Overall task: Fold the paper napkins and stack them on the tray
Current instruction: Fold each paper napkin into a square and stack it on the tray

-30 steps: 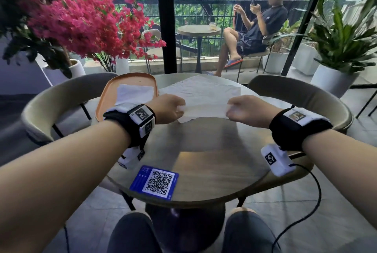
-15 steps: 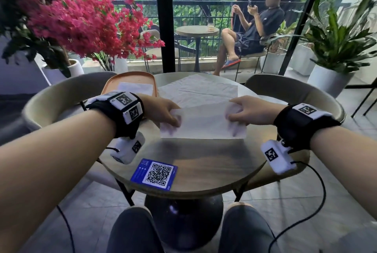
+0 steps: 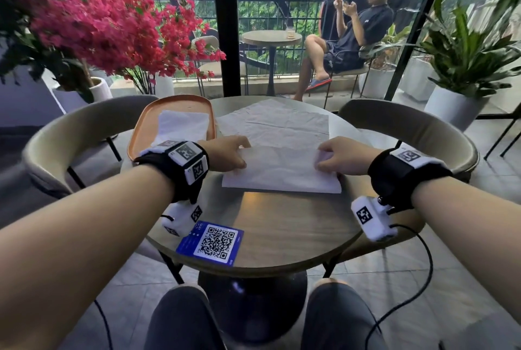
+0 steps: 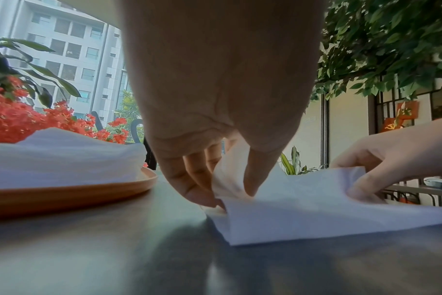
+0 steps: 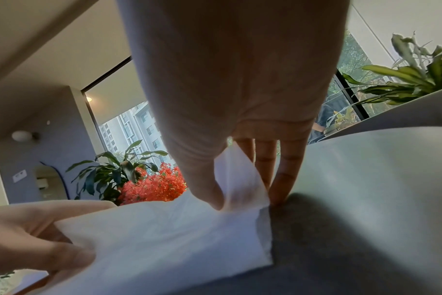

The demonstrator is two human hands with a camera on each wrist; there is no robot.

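A white paper napkin [image 3: 282, 172] lies folded in half on the round table [image 3: 282, 225], its fold towards me. My left hand [image 3: 234, 153] pinches its far left corner [image 4: 227, 179] between thumb and fingers. My right hand [image 3: 335, 156] pinches the far right corner [image 5: 242, 185] the same way. Beyond it lie unfolded napkins [image 3: 276, 124] spread flat. The orange tray [image 3: 143, 129] at the left holds a stack of folded napkins [image 3: 183, 125], also in the left wrist view [image 4: 63, 157].
A blue QR card [image 3: 211, 242] sits near the table's front edge. Beige chairs [image 3: 70, 135] flank the table left and right [image 3: 423, 129]. Potted red flowers [image 3: 107, 25] and a green plant [image 3: 465, 53] stand behind. A person [image 3: 352, 36] sits outside beyond the glass.
Both hands drew the napkin's far edge toward me, folding it in half on the table, then moved back to its far corners.
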